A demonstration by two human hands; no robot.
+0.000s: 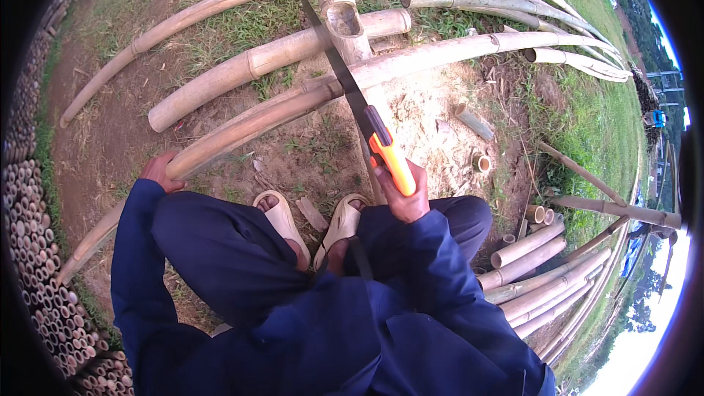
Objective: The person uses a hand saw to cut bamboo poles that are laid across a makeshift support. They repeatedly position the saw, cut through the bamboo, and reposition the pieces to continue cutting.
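Observation:
In my right hand is a handsaw with an orange handle and a long dark blade. Its blade points up and to the left, crossing over a long bamboo pole; whether the teeth have cut into the pole cannot be made out. My left hand is wrapped around the near left end of that pole, its fingers partly hidden. Beyond the saw, a notched bamboo piece lies under the blade's far part, with a thick bamboo length beside it.
A thinner bamboo pole curves along the far left. Several poles lie on grass at the far right, and cut lengths are piled by my right knee. Stacked bamboo ends line the left side. Short offcuts rest on the sawdust.

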